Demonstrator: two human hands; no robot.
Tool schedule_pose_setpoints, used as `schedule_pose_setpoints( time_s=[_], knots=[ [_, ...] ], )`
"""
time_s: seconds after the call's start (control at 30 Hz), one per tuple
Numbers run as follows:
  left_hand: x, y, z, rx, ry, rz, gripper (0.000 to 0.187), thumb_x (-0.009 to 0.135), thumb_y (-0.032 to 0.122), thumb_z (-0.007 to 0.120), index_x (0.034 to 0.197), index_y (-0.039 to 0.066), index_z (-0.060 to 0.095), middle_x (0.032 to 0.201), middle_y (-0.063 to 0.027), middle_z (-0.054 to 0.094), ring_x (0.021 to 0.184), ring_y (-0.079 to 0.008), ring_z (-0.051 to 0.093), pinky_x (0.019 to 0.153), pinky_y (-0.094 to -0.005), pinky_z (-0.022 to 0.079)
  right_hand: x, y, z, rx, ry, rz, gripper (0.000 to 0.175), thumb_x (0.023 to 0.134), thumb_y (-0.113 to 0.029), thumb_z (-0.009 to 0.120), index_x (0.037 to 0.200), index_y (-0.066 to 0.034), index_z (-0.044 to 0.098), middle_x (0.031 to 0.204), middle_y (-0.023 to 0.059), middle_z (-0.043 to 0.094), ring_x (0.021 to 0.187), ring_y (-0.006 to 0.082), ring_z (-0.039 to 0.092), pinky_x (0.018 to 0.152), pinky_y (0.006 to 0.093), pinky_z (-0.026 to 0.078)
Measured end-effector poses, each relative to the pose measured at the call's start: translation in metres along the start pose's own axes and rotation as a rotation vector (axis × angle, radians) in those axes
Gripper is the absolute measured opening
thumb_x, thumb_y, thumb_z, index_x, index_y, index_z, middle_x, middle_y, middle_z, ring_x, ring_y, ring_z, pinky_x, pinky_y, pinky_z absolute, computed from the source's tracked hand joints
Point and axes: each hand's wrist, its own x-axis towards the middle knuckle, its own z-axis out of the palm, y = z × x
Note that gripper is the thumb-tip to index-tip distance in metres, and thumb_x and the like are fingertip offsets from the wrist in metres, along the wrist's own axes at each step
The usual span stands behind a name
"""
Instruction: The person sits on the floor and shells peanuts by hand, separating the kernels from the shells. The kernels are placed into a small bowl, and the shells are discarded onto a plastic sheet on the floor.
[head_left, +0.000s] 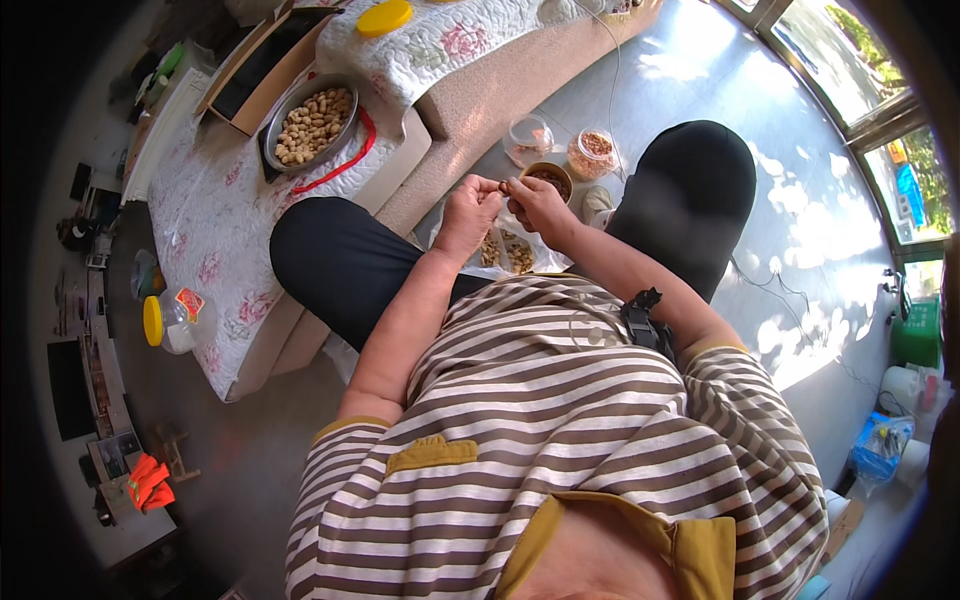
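My left hand (474, 206) and my right hand (538, 206) meet fingertip to fingertip between my knees. A small brown nut (503, 186) is pinched between them; whether both hands grip it I cannot tell. Just beyond my right hand stands a round tub (556, 169) of dark brown nuts. Two clear plastic jars sit past it: one (592, 155) holds reddish-brown kernels, the other (528, 141) a few pieces. Below my hands, peanut shells (519, 256) lie in a container partly hidden by white plastic. At the left, a metal bowl (349, 131) holds unshelled peanuts.
A sofa with a quilted floral cover (217, 217) is at my left. It bears an open cardboard box (247, 120), a red strap (337, 169), a yellow lid (384, 18) and a clear jar with a yellow lid (178, 321). Cables (780, 289) cross the floor at right.
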Motion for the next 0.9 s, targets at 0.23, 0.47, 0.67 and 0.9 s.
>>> schedule_pose_setpoints(
  time_s=[0.23,0.47,0.67,0.9],
  knots=[
    [0.005,-0.02,-0.003,0.6,0.043,0.259,0.015,0.093,0.011,0.062,0.104,0.003,0.061,0.086,-0.0142,0.07,0.078,-0.0242,0.07,0.07,-0.0362,0.055,0.005,0.004,-0.013,0.164,-0.132,0.079,0.027,0.105,-0.031,0.051,0.098,-0.0066,0.059,0.078,0.0002,0.056,0.058,0.0073,0.044,0.048,0.0233,0.033],
    [-0.005,0.009,0.003,0.58,0.066,0.126,0.011,0.093,0.01,0.063,0.1,0.002,0.063,0.084,-0.0086,0.072,0.078,-0.0133,0.068,0.072,-0.0314,0.054,0.001,0.004,-0.002,0.164,-0.012,0.089,0.035,0.101,-0.041,0.059,0.092,-0.0069,0.06,0.075,-0.0008,0.054,0.058,0.0083,0.044,0.047,0.0237,0.033],
    [0.001,-0.013,-0.001,0.498,0.008,0.126,0.011,0.094,0.006,0.062,0.102,0.0,0.061,0.09,-0.007,0.072,0.085,-0.0116,0.069,0.076,-0.0269,0.054,0.003,0.006,-0.003,0.087,-0.067,0.072,0.039,0.097,-0.044,0.065,0.089,-0.0062,0.059,0.073,-0.0001,0.052,0.058,0.0085,0.044,0.046,0.0242,0.031],
    [0.0,-0.015,-0.001,0.419,0.023,0.167,0.01,0.094,0.006,0.063,0.101,0.0,0.061,0.086,-0.0044,0.069,0.079,-0.007,0.063,0.072,-0.0243,0.052,0.01,0.012,-0.01,0.211,-0.073,0.078,0.037,0.102,-0.039,0.057,0.089,-0.0053,0.062,0.073,0.0004,0.052,0.057,0.0088,0.044,0.046,0.0247,0.032]
  ],
)
